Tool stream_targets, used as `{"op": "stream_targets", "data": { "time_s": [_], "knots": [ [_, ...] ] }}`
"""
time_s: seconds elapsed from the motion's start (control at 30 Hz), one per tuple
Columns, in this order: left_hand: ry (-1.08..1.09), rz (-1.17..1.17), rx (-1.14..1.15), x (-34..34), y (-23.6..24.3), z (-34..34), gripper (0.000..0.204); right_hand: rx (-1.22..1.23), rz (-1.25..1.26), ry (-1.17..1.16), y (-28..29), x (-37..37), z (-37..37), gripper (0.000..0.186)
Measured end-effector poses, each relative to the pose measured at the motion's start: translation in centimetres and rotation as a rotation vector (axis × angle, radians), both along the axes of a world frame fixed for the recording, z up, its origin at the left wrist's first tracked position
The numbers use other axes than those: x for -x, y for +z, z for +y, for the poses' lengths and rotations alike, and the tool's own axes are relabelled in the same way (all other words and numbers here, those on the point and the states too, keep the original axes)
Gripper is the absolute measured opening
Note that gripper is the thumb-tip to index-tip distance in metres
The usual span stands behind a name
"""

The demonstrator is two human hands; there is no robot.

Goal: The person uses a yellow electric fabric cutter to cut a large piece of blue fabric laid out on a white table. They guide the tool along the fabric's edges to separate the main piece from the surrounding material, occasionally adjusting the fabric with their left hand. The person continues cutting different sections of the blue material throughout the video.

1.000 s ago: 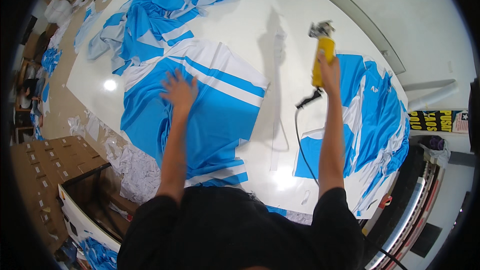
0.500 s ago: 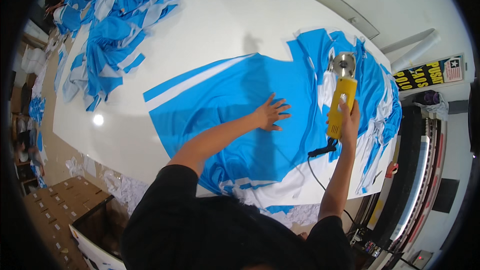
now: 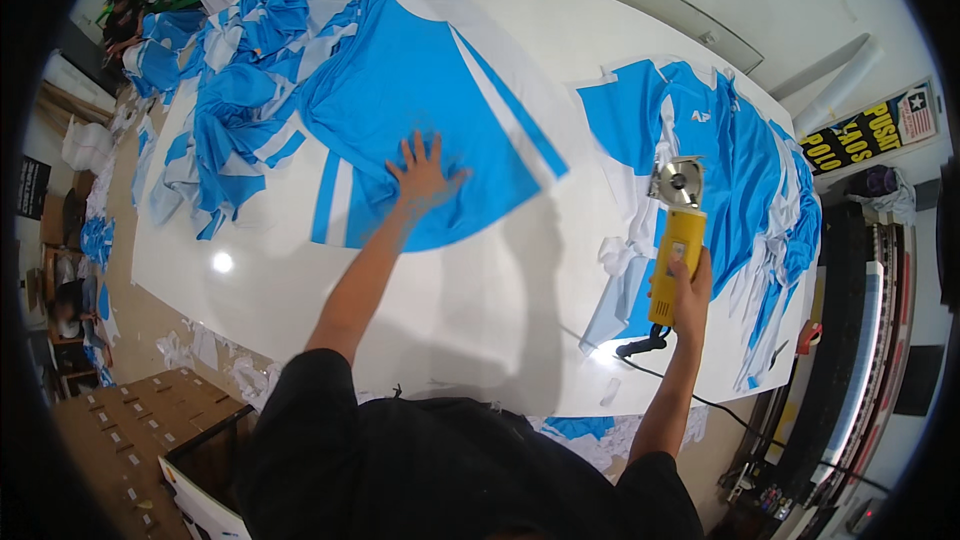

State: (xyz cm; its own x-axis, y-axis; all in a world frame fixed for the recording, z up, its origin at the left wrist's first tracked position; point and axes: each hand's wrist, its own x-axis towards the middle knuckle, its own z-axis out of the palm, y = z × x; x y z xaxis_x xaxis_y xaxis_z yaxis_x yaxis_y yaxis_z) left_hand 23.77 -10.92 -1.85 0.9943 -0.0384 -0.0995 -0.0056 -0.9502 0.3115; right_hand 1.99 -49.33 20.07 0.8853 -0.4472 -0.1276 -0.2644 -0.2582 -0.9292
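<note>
Cloth (image 3: 232,90) lies crumpled in a blue-and-white heap at the far left. Just right of it, a panel (image 3: 425,90) is spread on the table (image 3: 480,330), its outline seemingly already cut, though its left side is rumpled. Your left hand (image 3: 422,180), blurred, is spread wide over its near part, gripping nothing. At right, you hold the yellow cutter (image 3: 682,240), your right hand (image 3: 694,298) wrapped round its body. The bunched pile (image 3: 725,180) at far right looks yet to be laid flat; how many pieces remain, you cannot tell.

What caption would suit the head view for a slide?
Left hand spread over blue cloth, right hand holding a yellow cutter at a white table.
</note>
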Motion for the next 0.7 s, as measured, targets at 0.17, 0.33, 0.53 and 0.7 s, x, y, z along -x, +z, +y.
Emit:
{"op": "stream_targets", "data": {
  "time_s": [0.17,0.33,0.53,0.7],
  "knots": [
    [-0.082,0.148,0.015,8.1,0.3,4.3,0.137,0.130,0.056,0.061,-4.1,2.4,2.0,0.046],
    [-0.169,0.369,-0.234,17.5,1.6,17.3,0.137,0.349,0.173,0.142,-7.6,9.0,6.8,0.054],
    [-0.590,0.019,0.027,25.1,2.2,11.2,0.103,0.393,0.265,0.229,-10.0,18.0,15.2,0.053],
    [-0.850,0.066,0.069,29.9,1.9,9.8,0.089,0.421,0.328,0.240,-10.1,23.5,20.4,0.052]
  ]
}}
